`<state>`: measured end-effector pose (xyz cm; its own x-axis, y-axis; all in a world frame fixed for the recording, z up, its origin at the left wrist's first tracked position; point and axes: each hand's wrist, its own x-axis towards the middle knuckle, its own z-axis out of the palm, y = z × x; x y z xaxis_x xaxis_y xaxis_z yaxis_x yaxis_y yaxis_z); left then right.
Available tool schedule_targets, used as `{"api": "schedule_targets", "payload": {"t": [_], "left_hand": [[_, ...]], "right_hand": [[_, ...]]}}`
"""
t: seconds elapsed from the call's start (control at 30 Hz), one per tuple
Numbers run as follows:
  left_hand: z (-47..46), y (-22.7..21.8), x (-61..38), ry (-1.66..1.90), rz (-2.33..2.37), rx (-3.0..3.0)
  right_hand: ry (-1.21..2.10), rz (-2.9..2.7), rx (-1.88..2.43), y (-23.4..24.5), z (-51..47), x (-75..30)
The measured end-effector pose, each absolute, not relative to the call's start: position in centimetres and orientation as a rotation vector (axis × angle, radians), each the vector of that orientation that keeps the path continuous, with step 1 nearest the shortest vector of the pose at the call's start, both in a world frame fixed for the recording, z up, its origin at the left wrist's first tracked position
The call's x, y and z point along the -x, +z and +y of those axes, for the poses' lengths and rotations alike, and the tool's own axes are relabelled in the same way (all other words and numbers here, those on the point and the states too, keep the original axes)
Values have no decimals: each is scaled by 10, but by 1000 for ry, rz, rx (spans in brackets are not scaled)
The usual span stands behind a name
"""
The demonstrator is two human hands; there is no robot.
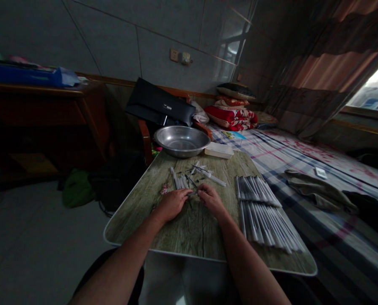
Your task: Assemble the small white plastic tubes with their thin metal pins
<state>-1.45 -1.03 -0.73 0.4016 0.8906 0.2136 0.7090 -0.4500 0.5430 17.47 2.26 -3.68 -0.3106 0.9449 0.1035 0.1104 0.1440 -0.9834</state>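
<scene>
My left hand point(172, 202) and my right hand point(211, 199) are close together over the middle of the small wood-grain table point(189, 237). The fingers of both are pinched, with their tips almost meeting. A thin dark rod point(191, 182) runs to my right fingertips. What my left fingers hold is too small and dark to make out. Just beyond lie loose slim clear tubes point(214, 178) and small dark pieces, in a scattered pile. Another bunch of pale tubes point(181, 182) lies beside my left hand. At the right, slim pen-like tubes lie in two rows, an upper row point(257, 188) and a lower row point(269, 226).
A metal basin point(182, 140) and a shallow white tray point(219, 150) stand at the table's far edge. Behind them, a black case point(160, 106) rests on a wooden chair. A bed with a plaid sheet point(303, 169) borders the right side. A wooden cabinet point(42, 123) stands left.
</scene>
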Motion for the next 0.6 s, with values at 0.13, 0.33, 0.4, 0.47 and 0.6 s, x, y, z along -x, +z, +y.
{"api": "schedule_targets", "payload": {"t": [0.13,0.33,0.4,0.47,0.6], "left_hand": [[-11,-9,14,684,1375,-2312],[-12,-10,15,686,1369,-2330],[-12,-10,15,688,1379,-2328],[-12,-9,16,687,1395,-2327],[-13,-9,16,688,1387,-2327]], "right_hand": [[1197,-1651,1088,-38,24,-175],[1215,-1667,1083,-39,24,-174],[1244,-1652,1085,-38,23,-173],[1274,-1618,1081,-35,21,-172],[1361,-1515,1042,-26,16,-172]]}}
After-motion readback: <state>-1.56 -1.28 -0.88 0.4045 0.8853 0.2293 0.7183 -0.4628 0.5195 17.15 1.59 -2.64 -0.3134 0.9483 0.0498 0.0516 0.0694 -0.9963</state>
